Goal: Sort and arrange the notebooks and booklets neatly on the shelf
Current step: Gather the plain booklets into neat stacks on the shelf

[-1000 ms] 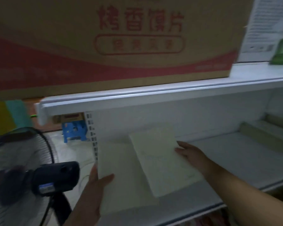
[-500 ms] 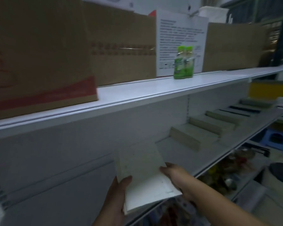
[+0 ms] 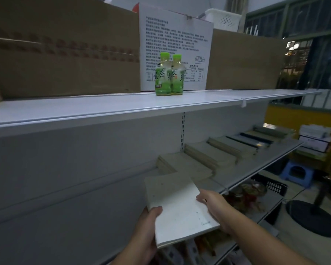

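A pale notebook stack [image 3: 178, 205] is held over the front of the white middle shelf [image 3: 243, 177]. My left hand [image 3: 148, 226] grips its near left corner, thumb on the cover. My right hand [image 3: 214, 207] holds the right edge, fingers against the side. Further along the shelf lie several stacks of notebooks in a row: a beige stack [image 3: 182, 166] just beyond the one I hold, another beige stack [image 3: 210, 152], and a dark-covered one [image 3: 254, 139] toward the far end.
The upper shelf [image 3: 122, 108] carries two green tea bottles [image 3: 169, 75], brown cartons [image 3: 65, 60] and a white printed box [image 3: 180, 41]. To the right stand a blue stool [image 3: 296, 174], a fan base [image 3: 313, 217] and a black crate [image 3: 271, 186].
The view swung right, away from the shelf's left end and the fan. The two separate notebooks came together into one stack, which both hands carried rightward toward the row of stacks.
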`<state>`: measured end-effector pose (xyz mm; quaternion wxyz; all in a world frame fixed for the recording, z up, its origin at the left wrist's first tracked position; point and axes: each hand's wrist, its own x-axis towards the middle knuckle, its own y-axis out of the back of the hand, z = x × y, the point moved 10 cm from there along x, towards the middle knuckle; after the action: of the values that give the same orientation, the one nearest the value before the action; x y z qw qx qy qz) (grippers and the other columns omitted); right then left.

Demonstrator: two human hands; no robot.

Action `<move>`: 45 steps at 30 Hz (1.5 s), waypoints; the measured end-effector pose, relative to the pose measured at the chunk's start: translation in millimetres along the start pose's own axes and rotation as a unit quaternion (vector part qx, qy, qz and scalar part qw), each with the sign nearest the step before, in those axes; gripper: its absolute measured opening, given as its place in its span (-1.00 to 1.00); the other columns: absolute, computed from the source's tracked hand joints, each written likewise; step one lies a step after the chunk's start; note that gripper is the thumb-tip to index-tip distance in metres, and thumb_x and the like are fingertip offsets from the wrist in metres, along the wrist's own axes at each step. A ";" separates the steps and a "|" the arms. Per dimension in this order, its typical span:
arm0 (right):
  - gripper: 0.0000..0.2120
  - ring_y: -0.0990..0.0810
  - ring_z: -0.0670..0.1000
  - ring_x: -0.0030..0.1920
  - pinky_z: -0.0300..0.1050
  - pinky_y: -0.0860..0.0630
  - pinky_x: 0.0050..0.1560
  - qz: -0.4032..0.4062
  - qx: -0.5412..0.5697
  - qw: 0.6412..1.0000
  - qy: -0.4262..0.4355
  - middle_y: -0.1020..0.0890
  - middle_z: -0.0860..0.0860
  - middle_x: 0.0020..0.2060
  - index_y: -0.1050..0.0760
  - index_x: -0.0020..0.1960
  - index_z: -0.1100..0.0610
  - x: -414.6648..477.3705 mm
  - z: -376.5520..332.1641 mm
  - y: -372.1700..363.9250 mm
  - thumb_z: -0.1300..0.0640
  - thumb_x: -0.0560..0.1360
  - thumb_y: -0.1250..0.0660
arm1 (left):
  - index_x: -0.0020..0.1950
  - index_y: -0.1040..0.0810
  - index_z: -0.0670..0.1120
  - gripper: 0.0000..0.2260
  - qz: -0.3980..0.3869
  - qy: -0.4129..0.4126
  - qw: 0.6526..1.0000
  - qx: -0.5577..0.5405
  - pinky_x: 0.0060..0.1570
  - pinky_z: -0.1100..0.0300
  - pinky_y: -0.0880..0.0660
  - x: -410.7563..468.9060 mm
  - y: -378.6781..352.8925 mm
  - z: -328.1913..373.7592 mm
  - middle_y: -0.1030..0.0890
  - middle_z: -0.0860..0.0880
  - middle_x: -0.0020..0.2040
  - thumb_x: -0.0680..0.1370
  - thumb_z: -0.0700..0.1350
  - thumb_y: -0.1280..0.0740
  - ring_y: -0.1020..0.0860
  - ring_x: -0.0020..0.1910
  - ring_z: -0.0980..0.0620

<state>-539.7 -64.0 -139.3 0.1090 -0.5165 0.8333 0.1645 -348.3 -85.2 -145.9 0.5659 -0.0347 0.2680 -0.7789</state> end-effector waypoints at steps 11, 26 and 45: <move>-0.73 -0.54 0.21 0.07 -0.09 -0.52 0.07 0.037 -0.060 0.995 0.071 -0.55 0.17 0.08 -0.47 0.12 0.30 100.2 -67.9 37.8 0.46 0.49 -0.15 | 0.21 -0.46 -0.20 -0.69 0.060 -0.076 0.984 0.151 -0.17 0.10 -0.54 123.7 -36.6 17.1 -0.62 -0.16 0.04 0.47 -0.24 -0.32 -0.61 -0.07 -0.09; -0.58 -0.38 0.09 0.36 -0.14 -0.33 0.29 0.032 -0.487 0.861 0.141 -0.38 0.11 0.38 -0.33 0.41 0.12 218.3 -100.8 52.5 0.12 0.56 -0.14 | 0.37 -0.41 -0.10 -0.27 0.190 -0.049 0.890 0.412 0.25 0.15 -0.38 214.4 -61.0 35.4 -0.39 -0.18 0.30 0.26 0.14 -0.49 -0.41 0.30 -0.13; -0.52 -0.32 0.09 0.41 -0.11 -0.28 0.36 0.011 -0.454 0.856 0.246 -0.31 0.13 0.43 -0.14 0.51 0.12 233.7 -78.7 24.5 0.05 0.61 0.04 | -0.08 -0.63 -0.19 -0.62 0.177 0.144 0.972 0.061 0.24 -0.07 -0.46 230.3 -66.7 -1.7 -0.67 -0.17 -0.09 0.31 0.07 -0.53 -0.61 0.06 -0.14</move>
<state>-666.1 -277.1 -144.9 -0.3480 -0.5232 0.6711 0.3935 -488.7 -277.5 -174.3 0.6514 0.1606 0.3008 -0.6778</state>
